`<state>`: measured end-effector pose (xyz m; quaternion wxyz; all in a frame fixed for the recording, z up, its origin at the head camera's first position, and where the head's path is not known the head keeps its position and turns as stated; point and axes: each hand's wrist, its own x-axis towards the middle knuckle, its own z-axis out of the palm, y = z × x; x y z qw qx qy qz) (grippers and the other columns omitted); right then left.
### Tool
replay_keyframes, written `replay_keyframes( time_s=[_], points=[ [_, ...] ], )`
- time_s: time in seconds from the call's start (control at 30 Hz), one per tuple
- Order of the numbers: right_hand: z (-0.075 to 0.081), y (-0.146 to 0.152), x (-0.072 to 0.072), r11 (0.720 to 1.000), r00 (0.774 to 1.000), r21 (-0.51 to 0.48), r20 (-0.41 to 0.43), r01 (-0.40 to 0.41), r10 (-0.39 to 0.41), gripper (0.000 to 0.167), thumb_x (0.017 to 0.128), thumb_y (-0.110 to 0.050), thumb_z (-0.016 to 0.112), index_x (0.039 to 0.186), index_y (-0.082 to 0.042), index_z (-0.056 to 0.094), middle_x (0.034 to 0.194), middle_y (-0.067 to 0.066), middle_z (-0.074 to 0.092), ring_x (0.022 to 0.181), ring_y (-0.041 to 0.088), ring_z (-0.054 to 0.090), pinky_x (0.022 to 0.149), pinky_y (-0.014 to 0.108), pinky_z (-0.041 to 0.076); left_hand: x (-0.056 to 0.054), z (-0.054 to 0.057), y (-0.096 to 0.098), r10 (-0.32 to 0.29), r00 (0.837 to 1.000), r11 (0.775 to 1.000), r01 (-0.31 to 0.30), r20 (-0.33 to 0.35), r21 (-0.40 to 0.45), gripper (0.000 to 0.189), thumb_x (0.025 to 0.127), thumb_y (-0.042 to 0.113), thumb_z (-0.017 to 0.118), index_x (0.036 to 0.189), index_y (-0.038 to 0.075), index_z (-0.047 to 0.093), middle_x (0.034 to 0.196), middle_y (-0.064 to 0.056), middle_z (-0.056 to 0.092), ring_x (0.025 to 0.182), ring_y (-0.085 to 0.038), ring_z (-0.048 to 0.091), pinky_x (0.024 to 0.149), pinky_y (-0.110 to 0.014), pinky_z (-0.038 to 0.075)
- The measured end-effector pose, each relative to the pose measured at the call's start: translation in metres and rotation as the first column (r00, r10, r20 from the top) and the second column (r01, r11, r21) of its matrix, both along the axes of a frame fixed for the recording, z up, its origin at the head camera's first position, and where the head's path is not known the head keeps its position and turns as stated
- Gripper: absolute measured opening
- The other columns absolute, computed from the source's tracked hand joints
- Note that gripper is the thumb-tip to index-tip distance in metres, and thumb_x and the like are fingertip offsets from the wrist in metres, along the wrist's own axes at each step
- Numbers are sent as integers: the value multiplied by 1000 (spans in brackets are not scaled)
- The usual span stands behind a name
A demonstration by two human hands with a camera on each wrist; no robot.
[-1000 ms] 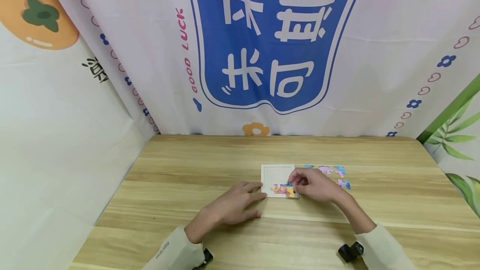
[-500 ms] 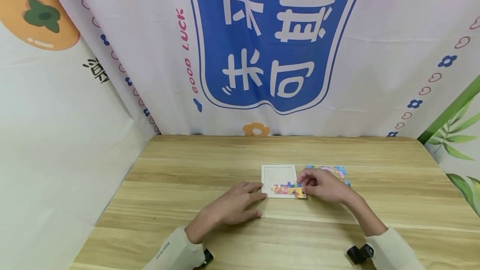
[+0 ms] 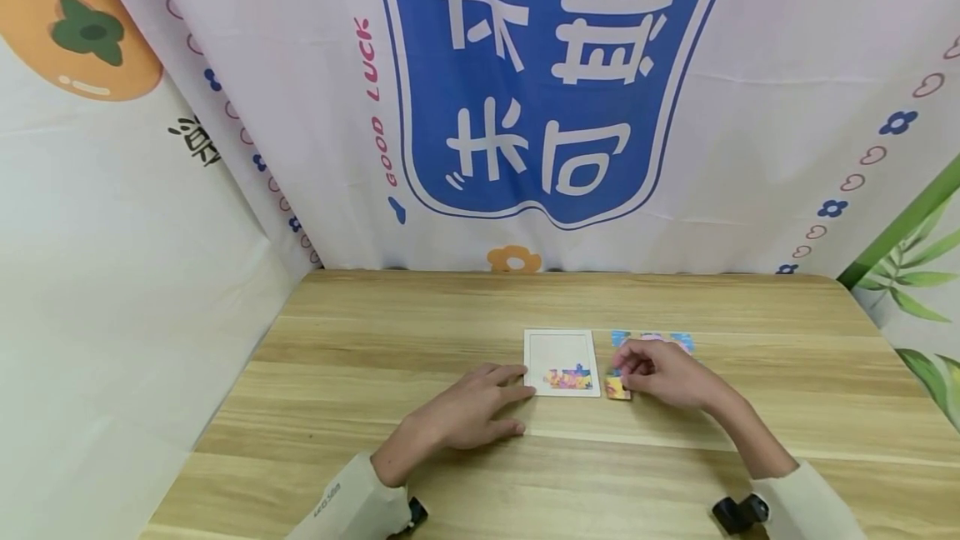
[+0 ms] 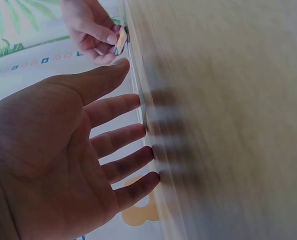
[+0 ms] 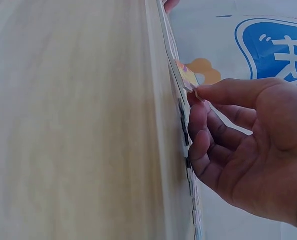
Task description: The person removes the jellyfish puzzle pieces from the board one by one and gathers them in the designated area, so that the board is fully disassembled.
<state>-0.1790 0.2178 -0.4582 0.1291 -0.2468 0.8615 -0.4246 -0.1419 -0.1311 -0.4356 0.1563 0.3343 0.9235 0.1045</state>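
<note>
A white puzzle tray [image 3: 551, 348] lies on the wooden table, with a few joined pink, yellow and blue jigsaw pieces [image 3: 567, 379] in its lower right corner. My left hand [image 3: 471, 408] rests beside it, fingers fairly straight, the fingertips right at the tray's left edge. Just right of the tray, my right hand [image 3: 663, 373] pinches a yellow jigsaw piece [image 3: 617, 387] between thumb and forefinger. In the right wrist view this piece [image 5: 187, 75] tilts up from the thumb tip. More jigsaw pieces [image 3: 621, 338] lie behind the right hand, which partly hides them.
The wooden table [image 3: 420, 315] runs back to a hanging white cloth [image 3: 750, 148] with a blue printed sign. Dark wrist cameras show under both sleeves, one at the right sleeve [image 3: 738, 513].
My right hand has moved right, taking the yellow piece from the tray's lower right corner to beyond its right edge. The left hand stays in place.
</note>
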Motion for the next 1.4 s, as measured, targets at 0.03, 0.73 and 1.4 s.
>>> replay_keyframes(
  time_s=[0.03, 0.73, 1.4],
  points=[
    [1, 1, 0, 1000, 1000, -3, 0, -1, 1, 12, 100, -3, 70, 112, -4, 71, 99, 3, 72, 90, 6, 63, 77, 21, 56, 0, 0, 0, 0, 1000, 1000, 0, 0, 0, 55, 108, 43, 65, 159, 24, 55, 173, -4, 40, 159, -28, 40, 131, -51, 36],
    [4, 11, 11, 997, 999, 82, -35, -10, 13, 13, 97, -3, 74, 109, -5, 73, 96, -2, 70, 85, 1, 61, 73, 20, 56, 0, -1, -1, -2, 1000, 1000, 2, 2, 6, 55, 108, 43, 64, 158, 24, 55, 173, -4, 40, 159, -28, 40, 131, -51, 36],
    [7, 0, 18, 984, 995, 160, -79, 79, -67, 12, 94, 0, 77, 102, -8, 75, 91, -5, 70, 81, 4, 59, 69, 20, 54, 0, 0, -1, 3, 1000, 1000, -3, 5, 5, 55, 108, 44, 64, 159, 24, 55, 173, -3, 40, 159, -28, 40, 131, -51, 36]
  ],
)
